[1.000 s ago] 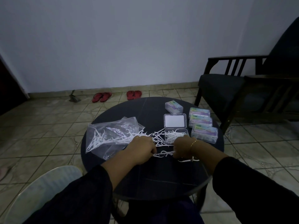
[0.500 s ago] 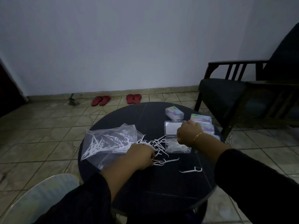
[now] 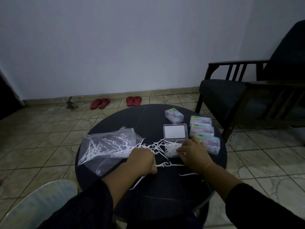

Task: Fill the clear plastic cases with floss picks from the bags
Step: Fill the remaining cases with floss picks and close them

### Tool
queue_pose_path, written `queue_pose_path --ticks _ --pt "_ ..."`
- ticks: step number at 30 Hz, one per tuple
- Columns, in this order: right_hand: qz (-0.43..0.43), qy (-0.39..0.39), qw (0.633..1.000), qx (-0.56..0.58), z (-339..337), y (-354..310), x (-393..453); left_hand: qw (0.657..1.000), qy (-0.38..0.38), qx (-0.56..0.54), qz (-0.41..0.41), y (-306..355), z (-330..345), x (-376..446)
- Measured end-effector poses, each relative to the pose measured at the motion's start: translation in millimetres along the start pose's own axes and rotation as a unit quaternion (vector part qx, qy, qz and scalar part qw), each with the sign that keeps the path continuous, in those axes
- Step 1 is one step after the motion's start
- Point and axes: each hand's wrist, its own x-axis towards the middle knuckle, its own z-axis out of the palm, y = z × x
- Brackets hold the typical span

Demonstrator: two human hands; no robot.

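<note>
A round dark table [image 3: 148,192] carries a clear plastic bag [image 3: 107,144] of white floss picks on its left. Loose floss picks [image 3: 155,146] spill from the bag's mouth toward an open clear case [image 3: 171,150], whose lid [image 3: 175,133] lies flat behind it. The case holds several picks. My left hand [image 3: 142,161] is curled into a fist and grips a few picks just in front of the pile. My right hand [image 3: 193,152] rests at the case's right side, its curled fingertips touching the picks inside.
Several closed filled cases [image 3: 203,131] sit at the table's right; one more [image 3: 174,115] lies farther back. Stray picks [image 3: 186,174] lie near the front. A dark armchair [image 3: 247,96] stands to the right, red slippers [image 3: 115,101] on the tiled floor behind, a pale chair [image 3: 38,204] at lower left.
My right hand went from the loose picks up to the case and now sits lower at its right side. My left hand stayed by the pile, still gripping picks.
</note>
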Motion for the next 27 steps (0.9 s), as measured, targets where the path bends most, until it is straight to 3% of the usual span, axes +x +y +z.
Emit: queue_pose_path --ticks 5,9,15,19,22,27 --pt "-0.002 0.045 0.998 0.048 5 1 -11 0.998 0.06 -0.006 0.022 4 -13 3" --pt "0.065 0.166 0.973 0.149 12 6 -18 0.995 0.093 0.022 0.035 10 -34 15" --pt "0.111 0.198 0.958 0.175 21 13 -27 0.991 0.088 0.091 0.052 35 -48 45" --pt "0.133 0.182 0.954 0.197 32 15 -30 0.989 0.091 0.092 0.067 53 -32 59" --pt "0.127 0.159 0.963 0.177 32 13 -31 0.991 0.124 0.031 0.05 54 -12 56" --pt "0.088 0.107 0.987 0.084 36 8 -33 0.95 0.271 -0.133 -0.078 53 22 24"
